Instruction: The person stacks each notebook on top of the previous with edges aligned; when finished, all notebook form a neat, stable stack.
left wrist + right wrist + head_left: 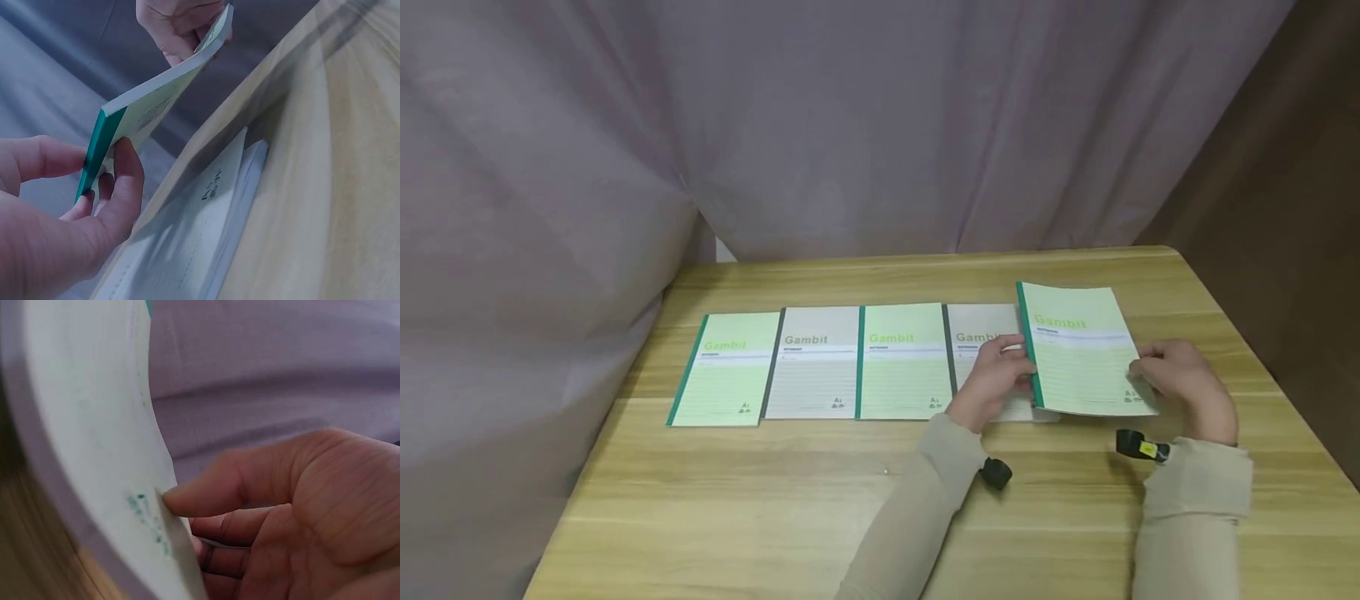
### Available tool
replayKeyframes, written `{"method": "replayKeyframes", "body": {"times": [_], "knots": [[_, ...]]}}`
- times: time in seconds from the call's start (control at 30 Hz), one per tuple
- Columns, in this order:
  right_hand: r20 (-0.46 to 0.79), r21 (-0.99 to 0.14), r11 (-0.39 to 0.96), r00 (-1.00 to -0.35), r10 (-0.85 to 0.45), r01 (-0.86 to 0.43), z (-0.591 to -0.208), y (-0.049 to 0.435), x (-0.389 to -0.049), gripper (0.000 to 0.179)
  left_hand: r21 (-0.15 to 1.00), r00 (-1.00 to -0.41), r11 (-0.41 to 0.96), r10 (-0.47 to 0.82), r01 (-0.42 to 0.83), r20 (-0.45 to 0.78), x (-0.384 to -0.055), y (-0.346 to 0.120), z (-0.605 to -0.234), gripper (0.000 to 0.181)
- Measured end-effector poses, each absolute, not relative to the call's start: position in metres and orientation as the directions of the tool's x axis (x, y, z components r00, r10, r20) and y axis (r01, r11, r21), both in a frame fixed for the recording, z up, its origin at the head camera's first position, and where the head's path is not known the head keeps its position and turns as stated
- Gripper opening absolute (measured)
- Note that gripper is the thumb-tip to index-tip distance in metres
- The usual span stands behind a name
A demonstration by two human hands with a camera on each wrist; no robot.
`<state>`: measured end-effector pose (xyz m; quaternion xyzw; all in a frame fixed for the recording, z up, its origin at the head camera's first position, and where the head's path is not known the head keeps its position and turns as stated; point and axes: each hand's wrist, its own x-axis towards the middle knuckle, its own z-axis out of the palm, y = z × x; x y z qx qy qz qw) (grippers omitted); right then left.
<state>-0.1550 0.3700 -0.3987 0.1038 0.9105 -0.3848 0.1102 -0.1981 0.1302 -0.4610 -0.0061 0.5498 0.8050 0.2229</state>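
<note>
A pale green notebook (1078,358) with a dark green spine is held up above the table at the right end of a row. My left hand (996,379) pinches its spine side; in the left wrist view the thumb (53,157) lies on the green strip with fingers behind. With thumb on the cover and fingers behind, my right hand (1183,379) pinches the opposite edge near the lower corner. The notebook (94,437) bows slightly between both hands. Below and left of it lies a grey notebook (973,325), partly covered by my left hand and the raised notebook.
Further left in the row lie a green notebook (902,392), a grey notebook (812,387) and another green notebook (722,387), side by side. The wooden table (760,508) ends at a grey-purple curtain (850,125) behind. A brown surface (1300,208) stands at right.
</note>
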Motion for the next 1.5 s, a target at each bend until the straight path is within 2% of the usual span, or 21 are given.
{"method": "replayKeyframes", "body": {"times": [0.13, 0.37, 0.73, 0.9, 1.03, 1.13, 1.3, 1.5], "knots": [[-0.292, -0.703, 0.657, -0.953, 0.083, 0.272, -0.398, 0.365, -0.156, 0.056, 0.883, -0.907, -0.311, 0.346, -0.351, -0.239, -0.201, 0.125, -0.461, 0.047], [-0.293, -0.79, 0.56, -0.956, 0.013, 0.25, -0.396, 0.357, -0.159, 0.061, 0.889, -0.913, -0.327, 0.356, -0.321, -0.199, -0.211, 0.11, -0.46, 0.048], [-0.159, -0.922, 0.363, -0.987, -0.037, 0.135, -0.407, 0.344, -0.163, 0.055, 0.883, -0.909, -0.342, 0.374, -0.322, -0.186, -0.22, 0.079, -0.458, 0.053], [-0.102, -0.981, 0.168, -0.994, -0.029, 0.096, -0.408, 0.333, -0.164, 0.052, 0.881, -0.9, -0.36, 0.411, -0.308, -0.147, -0.221, 0.061, -0.453, 0.054], [-0.066, -0.994, 0.085, -0.997, -0.034, 0.063, -0.409, 0.323, -0.166, 0.044, 0.886, -0.899, -0.348, 0.412, -0.306, -0.148, -0.222, 0.05, -0.449, 0.054], [-0.051, -0.997, 0.065, -0.998, -0.029, 0.049, -0.41, 0.315, -0.168, 0.039, 0.889, -0.903, -0.337, 0.398, -0.31, -0.164, -0.222, 0.04, -0.446, 0.055], [-0.036, -0.994, 0.107, -0.999, -0.025, 0.033, -0.408, 0.301, -0.17, 0.035, 0.896, -0.907, -0.324, 0.386, -0.303, -0.167, -0.222, 0.026, -0.444, 0.057], [-0.039, -0.99, 0.14, -0.999, -0.021, 0.036, -0.405, 0.285, -0.173, 0.044, 0.892, -0.913, -0.352, 0.383, -0.283, -0.138, -0.221, 0.011, -0.443, 0.055]]}}
